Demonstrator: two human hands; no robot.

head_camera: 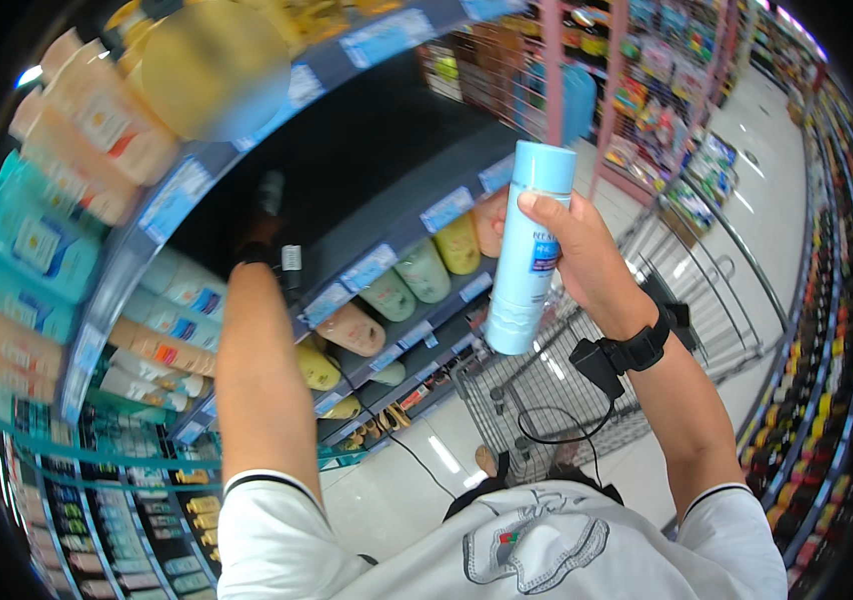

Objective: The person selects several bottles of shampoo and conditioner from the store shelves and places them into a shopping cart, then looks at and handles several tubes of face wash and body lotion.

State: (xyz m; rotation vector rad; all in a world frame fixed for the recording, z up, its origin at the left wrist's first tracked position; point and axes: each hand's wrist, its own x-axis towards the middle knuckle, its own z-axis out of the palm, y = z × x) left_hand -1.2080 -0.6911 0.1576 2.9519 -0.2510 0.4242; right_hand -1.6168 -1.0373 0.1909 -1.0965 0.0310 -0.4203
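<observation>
My right hand [569,232] is closed around a light blue cylindrical bottle [530,251] with a smooth cap, tilted slightly and held in front of the shelves. My left arm reaches into a dark shelf bay [366,165]; my left hand [265,217] is in deep shadow there, so its fingers and anything in them cannot be made out. A dark object with a white tag [291,257] is by the left wrist. Left of that arm stand pale blue bottles [179,300] and an orange bottle [160,345]. On the shelf below are green bottles [423,270], yellow ones [458,244] and a pink one [351,328].
A metal shopping cart [546,405] stands close at my right front. Large pump bottles [44,244] line the shelf at left, behind price labels [175,199]. A pink wire rack [552,67] holds packaged goods farther off. Black cables [389,435] hang near my body.
</observation>
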